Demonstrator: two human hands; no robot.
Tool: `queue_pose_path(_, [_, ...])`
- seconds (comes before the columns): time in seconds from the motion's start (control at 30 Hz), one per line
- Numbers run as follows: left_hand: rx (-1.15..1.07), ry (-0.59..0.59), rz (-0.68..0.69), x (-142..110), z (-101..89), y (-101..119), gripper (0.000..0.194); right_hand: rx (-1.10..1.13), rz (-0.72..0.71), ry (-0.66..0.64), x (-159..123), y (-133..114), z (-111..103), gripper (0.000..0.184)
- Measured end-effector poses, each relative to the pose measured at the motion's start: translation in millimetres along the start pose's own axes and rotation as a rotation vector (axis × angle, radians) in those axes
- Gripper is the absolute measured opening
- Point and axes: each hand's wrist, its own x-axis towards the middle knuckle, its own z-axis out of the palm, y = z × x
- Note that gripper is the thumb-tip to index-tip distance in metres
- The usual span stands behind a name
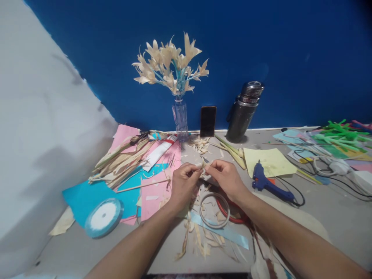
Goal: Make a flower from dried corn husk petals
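Observation:
My left hand [183, 183] and my right hand [225, 177] meet over the middle of the table. Both pinch a small pale strip of dried husk [203, 165] between their fingertips. Below the hands lie a grey ring [214, 210] and a red ring [229, 215] among loose husk scraps [200, 236]. A thin wooden stick [145, 185] lies on pink paper [155, 192] just left of my left hand.
A vase of pale husk flowers [171, 66] stands at the blue wall, beside a dark phone [208, 121] and a metal flask [244, 111]. A blue glue gun [269, 182] lies right; a blue ribbon spool [104, 217] and dried husks [122, 161] left.

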Motion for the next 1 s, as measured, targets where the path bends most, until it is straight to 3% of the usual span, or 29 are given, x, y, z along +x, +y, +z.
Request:
queue_pose_path(0.4, [0.114, 0.018, 0.2, 1.2, -3.7, -1.4, 0.011, 0.034, 0.051, -0.011, -0.2, -1.0, -0.1, 0.028])
queue_pose_path(1.0, [0.187, -0.027, 0.21, 1.4, -2.8, -1.9, 0.011, 0.081, 0.1, -0.026, 0.3, -0.9, -0.2, 0.025])
